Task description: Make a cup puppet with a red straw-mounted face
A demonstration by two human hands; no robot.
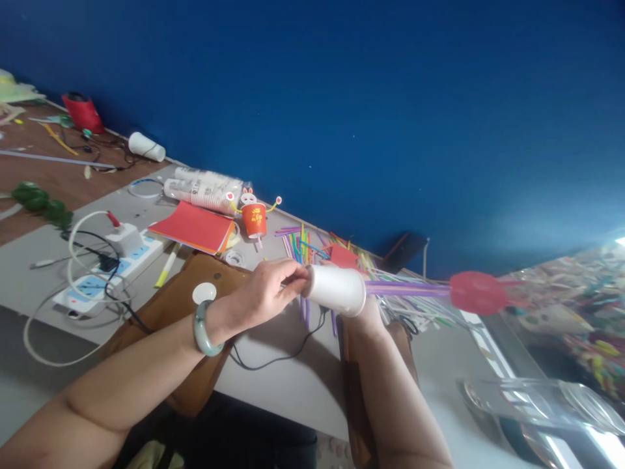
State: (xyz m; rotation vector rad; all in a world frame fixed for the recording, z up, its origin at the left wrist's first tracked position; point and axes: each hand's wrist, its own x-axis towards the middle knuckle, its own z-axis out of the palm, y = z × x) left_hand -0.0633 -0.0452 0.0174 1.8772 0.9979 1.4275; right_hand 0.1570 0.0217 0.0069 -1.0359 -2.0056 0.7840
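A white paper cup [336, 289] is held sideways above the table. My left hand [266, 293], with a pale bangle at the wrist, pinches at the cup's left end; what its fingertips hold there is too small to tell. Behind the cup, my right hand [364, 316] supports it, its fingers mostly hidden. Purple sticks [410, 288] stretch from the cup's right end to a blurred red shape [478, 292]. Just beyond my hands lie many coloured sticks [303, 244] and a red paper piece [344, 256].
A decorated red cup figure [254, 220] stands near sleeved paper cups [202, 189] and red sheets [193, 227]. On the left is a power strip [110, 277] with cables. A brown bag [183, 293] lies under my left arm. Clear plastic containers [547, 404] are at the right.
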